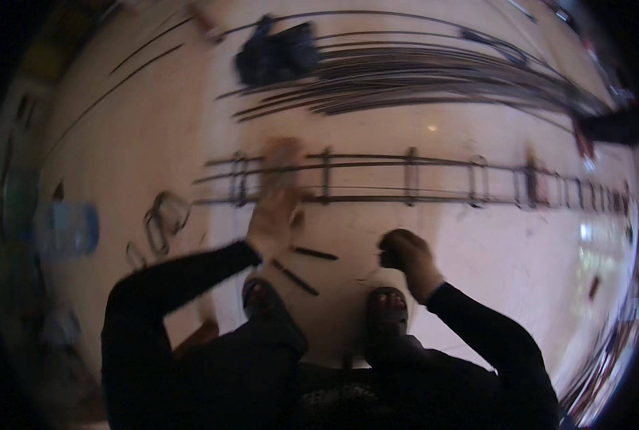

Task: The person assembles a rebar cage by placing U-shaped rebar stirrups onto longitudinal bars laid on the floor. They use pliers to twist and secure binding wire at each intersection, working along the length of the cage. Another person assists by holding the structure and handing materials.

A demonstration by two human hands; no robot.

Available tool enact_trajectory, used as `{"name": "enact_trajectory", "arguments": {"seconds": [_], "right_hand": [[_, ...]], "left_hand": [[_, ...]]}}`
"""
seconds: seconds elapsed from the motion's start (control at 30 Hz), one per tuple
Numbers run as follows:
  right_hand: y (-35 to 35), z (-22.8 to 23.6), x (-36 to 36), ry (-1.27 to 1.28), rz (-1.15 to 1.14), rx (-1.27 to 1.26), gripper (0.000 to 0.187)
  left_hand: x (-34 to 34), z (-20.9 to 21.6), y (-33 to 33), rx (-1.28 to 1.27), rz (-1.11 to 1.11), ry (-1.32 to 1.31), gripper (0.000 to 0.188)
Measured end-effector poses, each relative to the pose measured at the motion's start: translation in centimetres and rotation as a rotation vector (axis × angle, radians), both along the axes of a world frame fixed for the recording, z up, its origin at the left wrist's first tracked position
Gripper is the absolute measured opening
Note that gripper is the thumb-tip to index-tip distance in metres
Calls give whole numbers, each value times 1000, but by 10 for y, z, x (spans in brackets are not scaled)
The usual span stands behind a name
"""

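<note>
Hands: well apart, each doing its own thing. Your left hand [273, 218] is at the near side of the steel bar cage [411, 175], close to its left end; motion blur hides the fingers, so it cannot be told whether they grip a bar or only lie over it. Your right hand [409, 256] is off the cage, short of its near bar, fingers apparently curled. A dark patch shows at the fingertips; whether it is something held or shadow, cannot tell.

Key relation: the cage lies just ahead of both your hands, its long axis running crosswise from left to right, with most of its length out beyond your right hand. Your left hand is the nearer one; a bare gap separates your right from the bars. A brownish block [283, 152] shows at the cage just beyond your left hand, too blurred to identify.

Around: two short dark rods [316, 254] lie between your hands, on the near side of the cage. Loose bent rings [154, 228] sit to the left of your left hand. Beyond the cage, farther from both hands, is a bundle of long rods [420, 75], with a dark bag [276, 56] at its left part.
</note>
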State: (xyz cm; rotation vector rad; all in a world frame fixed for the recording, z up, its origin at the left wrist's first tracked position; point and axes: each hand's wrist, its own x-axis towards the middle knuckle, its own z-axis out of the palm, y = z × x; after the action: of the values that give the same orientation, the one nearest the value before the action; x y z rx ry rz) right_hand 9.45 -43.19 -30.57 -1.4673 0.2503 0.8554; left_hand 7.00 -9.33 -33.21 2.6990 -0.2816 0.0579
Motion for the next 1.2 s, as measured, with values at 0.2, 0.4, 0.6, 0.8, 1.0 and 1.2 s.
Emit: {"name": "enact_trajectory", "arguments": {"seconds": [0.2, 0.4, 0.6, 0.8, 1.0, 1.2], "right_hand": [[-2, 2, 6, 40, -3, -76, 30], [6, 2, 4, 30, 49, -77, 29], [10, 1, 5, 15, 111, -111, 28], [10, 3, 6, -36, 219, -137, 31], [9, -4, 3, -17, 238, -110, 32], [15, -3, 0, -25, 174, -129, 34]], "left_hand": [[80, 16, 127, 352, 164, 117, 83], [88, 21, 181, 496, -52, 438, 98], [103, -19, 204, 543, -50, 541, 81], [136, -31, 217, 439, 46, 582, 41], [145, -38, 225, 461, 119, 677, 39], [145, -46, 221, 447, 196, 611, 43]]}}
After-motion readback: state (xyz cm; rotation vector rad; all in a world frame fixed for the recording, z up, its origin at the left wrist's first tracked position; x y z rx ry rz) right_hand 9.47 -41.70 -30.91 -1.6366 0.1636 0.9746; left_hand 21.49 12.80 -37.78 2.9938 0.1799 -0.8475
